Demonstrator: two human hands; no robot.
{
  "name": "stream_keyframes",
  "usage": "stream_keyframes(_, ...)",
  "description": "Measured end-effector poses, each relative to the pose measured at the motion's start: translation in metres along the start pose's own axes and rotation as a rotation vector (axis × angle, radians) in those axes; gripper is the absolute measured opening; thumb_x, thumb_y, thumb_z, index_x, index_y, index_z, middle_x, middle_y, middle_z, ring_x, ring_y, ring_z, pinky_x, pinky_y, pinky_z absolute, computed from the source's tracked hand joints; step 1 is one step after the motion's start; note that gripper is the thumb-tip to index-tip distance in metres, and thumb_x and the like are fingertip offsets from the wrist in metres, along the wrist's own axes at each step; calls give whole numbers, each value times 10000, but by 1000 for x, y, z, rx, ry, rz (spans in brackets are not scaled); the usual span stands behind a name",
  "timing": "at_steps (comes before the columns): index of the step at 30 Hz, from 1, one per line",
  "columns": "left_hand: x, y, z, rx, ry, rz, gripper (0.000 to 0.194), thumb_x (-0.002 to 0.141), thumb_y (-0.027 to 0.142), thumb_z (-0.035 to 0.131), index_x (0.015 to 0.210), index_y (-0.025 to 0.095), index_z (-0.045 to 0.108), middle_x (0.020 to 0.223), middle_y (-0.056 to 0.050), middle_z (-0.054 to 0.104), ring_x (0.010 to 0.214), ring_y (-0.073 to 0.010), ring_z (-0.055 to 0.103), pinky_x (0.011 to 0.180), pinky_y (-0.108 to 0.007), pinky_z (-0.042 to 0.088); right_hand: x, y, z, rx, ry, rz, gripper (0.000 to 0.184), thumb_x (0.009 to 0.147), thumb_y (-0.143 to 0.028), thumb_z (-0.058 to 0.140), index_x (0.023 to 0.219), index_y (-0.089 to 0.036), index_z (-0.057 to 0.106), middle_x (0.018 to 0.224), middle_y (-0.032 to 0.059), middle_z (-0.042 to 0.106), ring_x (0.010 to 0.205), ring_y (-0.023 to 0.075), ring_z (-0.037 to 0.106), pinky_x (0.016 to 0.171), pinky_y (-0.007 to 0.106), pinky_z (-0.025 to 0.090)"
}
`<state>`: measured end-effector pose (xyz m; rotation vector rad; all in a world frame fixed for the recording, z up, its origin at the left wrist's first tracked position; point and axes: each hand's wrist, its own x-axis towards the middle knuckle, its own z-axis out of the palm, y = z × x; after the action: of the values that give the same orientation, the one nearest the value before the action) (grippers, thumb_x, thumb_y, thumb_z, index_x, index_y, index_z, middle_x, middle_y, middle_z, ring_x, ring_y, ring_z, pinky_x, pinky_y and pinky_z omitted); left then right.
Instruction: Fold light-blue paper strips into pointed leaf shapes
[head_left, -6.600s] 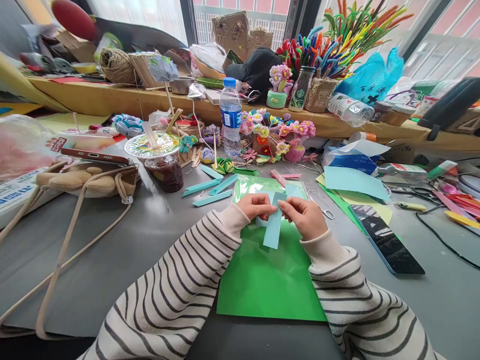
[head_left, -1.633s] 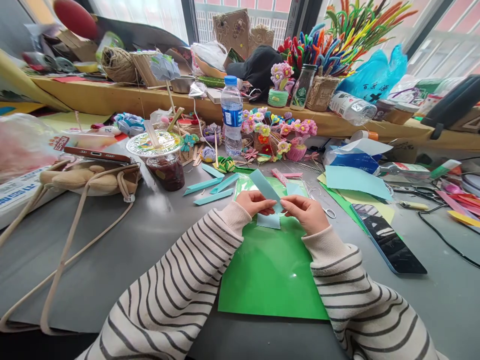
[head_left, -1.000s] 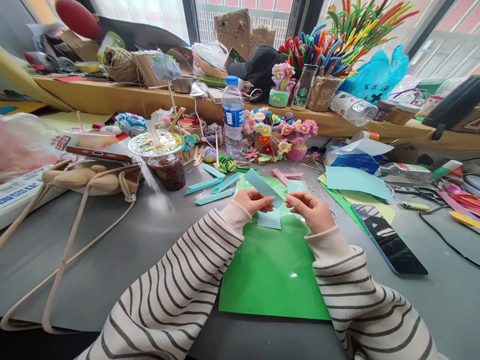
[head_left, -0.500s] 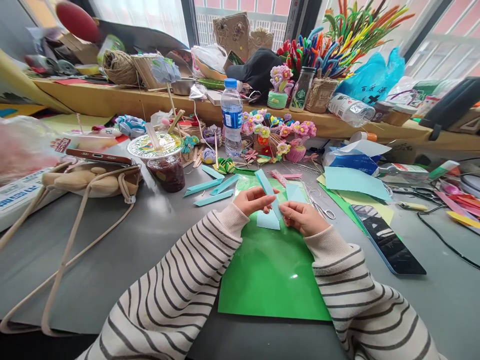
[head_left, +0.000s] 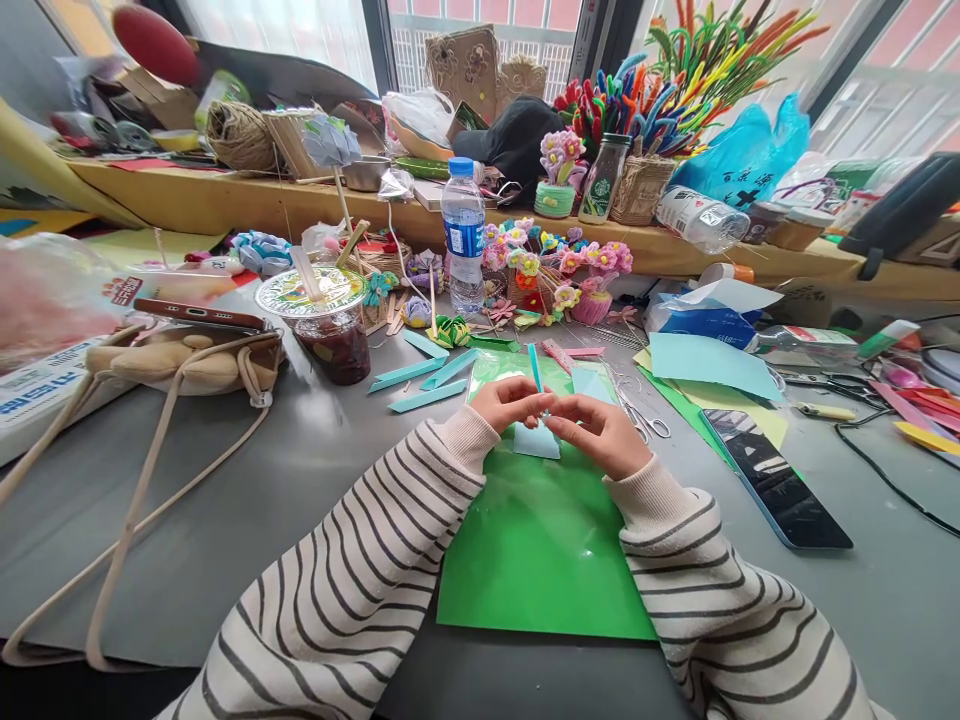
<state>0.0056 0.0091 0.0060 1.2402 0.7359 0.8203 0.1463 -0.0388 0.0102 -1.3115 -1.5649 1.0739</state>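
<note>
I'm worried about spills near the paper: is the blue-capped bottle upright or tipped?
Upright: the bottle stands beyond the paper strips and the left hand, its blue cap at the top.

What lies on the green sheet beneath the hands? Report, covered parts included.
A pale blue paper piece shows on the green sheet, its far end covered by the left hand and right hand; anything else beneath can't be seen.
</note>
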Motion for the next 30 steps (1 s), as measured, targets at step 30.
stream_keyframes(30, 1, -3, -1, -38, -37, -27, 349, 532, 363, 632, 769, 112, 583, 465, 42, 483, 437, -43, 445, 474, -181, 361, 2, 5, 1, 25, -48, -26, 272, 623, -368, 571, 773, -141, 554, 730, 38, 568, 601, 117, 500, 561, 252, 420)
